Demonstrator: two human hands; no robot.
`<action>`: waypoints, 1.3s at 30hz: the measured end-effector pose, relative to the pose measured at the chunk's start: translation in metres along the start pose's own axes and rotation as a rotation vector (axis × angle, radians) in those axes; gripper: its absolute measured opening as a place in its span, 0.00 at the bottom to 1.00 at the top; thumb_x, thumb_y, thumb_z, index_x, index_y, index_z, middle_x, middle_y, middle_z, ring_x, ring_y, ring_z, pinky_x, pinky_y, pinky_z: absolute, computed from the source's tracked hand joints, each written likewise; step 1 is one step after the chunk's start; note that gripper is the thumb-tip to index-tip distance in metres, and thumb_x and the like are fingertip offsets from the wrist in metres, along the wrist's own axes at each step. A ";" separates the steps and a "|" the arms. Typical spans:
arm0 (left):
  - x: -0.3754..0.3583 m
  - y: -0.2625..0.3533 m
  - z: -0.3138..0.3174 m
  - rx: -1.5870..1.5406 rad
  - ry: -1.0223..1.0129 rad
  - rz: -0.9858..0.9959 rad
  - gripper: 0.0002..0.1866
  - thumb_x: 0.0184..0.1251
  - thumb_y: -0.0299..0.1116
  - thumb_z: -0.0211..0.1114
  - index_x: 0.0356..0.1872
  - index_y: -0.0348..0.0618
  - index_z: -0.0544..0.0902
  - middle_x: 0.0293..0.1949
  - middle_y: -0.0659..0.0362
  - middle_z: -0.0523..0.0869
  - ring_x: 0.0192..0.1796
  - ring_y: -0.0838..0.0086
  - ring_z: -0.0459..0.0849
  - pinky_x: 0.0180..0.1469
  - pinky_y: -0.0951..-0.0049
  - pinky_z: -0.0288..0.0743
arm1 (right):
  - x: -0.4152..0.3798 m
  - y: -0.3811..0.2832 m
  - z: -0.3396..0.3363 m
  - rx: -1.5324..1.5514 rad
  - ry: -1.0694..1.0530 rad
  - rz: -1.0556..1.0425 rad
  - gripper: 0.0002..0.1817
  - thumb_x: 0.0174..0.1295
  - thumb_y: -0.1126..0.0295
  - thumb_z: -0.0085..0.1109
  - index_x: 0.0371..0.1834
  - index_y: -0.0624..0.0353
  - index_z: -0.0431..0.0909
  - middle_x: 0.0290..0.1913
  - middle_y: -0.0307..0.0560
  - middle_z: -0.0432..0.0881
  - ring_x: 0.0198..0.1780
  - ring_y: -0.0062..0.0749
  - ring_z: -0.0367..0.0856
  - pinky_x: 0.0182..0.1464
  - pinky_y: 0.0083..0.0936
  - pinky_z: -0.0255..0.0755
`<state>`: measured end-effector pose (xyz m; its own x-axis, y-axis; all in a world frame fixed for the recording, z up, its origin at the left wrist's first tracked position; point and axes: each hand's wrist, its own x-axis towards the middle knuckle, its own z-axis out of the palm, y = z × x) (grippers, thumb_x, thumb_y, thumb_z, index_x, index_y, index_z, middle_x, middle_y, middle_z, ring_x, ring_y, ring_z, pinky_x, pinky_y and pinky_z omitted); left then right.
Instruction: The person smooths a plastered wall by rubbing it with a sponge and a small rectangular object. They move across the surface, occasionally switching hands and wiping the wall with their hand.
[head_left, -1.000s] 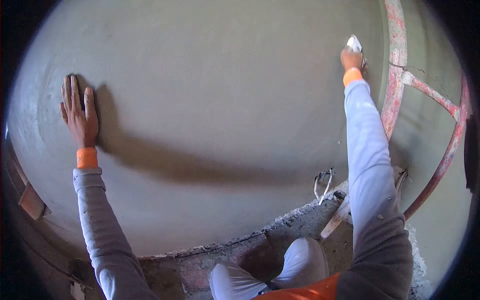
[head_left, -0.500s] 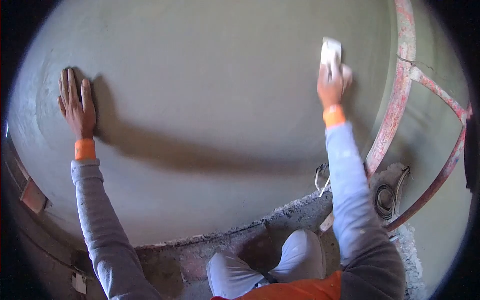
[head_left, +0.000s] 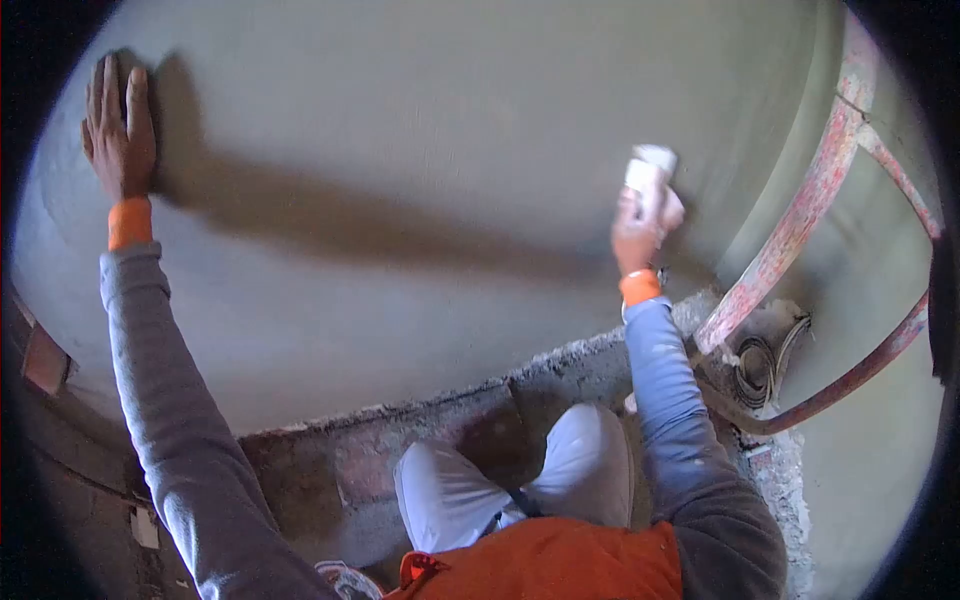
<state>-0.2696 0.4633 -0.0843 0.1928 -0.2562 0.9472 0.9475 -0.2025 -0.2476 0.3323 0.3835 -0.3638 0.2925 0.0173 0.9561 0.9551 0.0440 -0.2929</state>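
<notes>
Left hand (head_left: 120, 130) lay open, flat on the smooth grey plastered wall (head_left: 400, 150), holding nothing. Right hand (head_left: 640, 225) gripped a small white block (head_left: 648, 175) against that wall.

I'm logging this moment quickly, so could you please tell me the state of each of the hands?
Left hand: open, flat against the plastered wall.
Right hand: closed on a small white block held to the wall.

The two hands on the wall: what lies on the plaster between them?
Nothing but bare grey plaster, crossed by an arm's shadow, between left hand and right hand holding a white block, in the head view.
</notes>
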 end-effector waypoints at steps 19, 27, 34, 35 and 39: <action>0.006 -0.062 0.023 0.258 -0.251 -0.070 0.24 0.72 0.61 0.44 0.61 0.70 0.76 0.49 0.52 0.85 0.50 0.48 0.82 0.52 0.53 0.74 | -0.311 0.028 0.012 0.223 -0.190 1.261 0.33 0.68 0.56 0.54 0.69 0.65 0.58 0.63 0.58 0.68 0.59 0.46 0.72 0.60 0.37 0.69; 0.013 0.023 -0.031 0.084 -0.321 -0.127 0.32 0.76 0.58 0.34 0.71 0.47 0.55 0.69 0.48 0.55 0.69 0.53 0.53 0.69 0.51 0.47 | -0.015 -0.015 0.003 0.755 0.071 0.838 0.27 0.65 0.74 0.56 0.68 0.57 0.66 0.63 0.48 0.73 0.57 0.33 0.76 0.57 0.29 0.73; 0.009 0.072 -0.054 0.039 -0.365 -0.150 0.38 0.77 0.56 0.31 0.75 0.34 0.46 0.77 0.45 0.43 0.79 0.55 0.40 0.77 0.51 0.35 | 0.132 -0.068 0.010 0.102 0.106 -0.117 0.20 0.61 0.62 0.63 0.51 0.64 0.79 0.49 0.58 0.83 0.56 0.49 0.78 0.61 0.37 0.68; 0.007 0.072 -0.055 0.034 -0.362 -0.128 0.38 0.77 0.56 0.31 0.75 0.34 0.47 0.77 0.45 0.43 0.79 0.55 0.40 0.77 0.51 0.35 | 0.105 -0.060 0.004 0.030 0.006 -0.105 0.23 0.60 0.61 0.63 0.56 0.62 0.77 0.51 0.57 0.81 0.53 0.48 0.76 0.58 0.38 0.68; 0.011 0.055 -0.049 -0.017 -0.348 -0.128 0.38 0.78 0.56 0.31 0.75 0.33 0.48 0.77 0.44 0.45 0.79 0.55 0.42 0.77 0.51 0.37 | -0.121 -0.007 -0.013 0.005 -0.127 0.282 0.30 0.63 0.60 0.59 0.67 0.60 0.69 0.59 0.62 0.74 0.55 0.51 0.73 0.60 0.44 0.65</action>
<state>-0.2278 0.4033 -0.0976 0.1506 0.1089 0.9826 0.9658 -0.2283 -0.1227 0.2911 0.3678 -0.4779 0.5376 0.1545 0.8289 0.8367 0.0243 -0.5471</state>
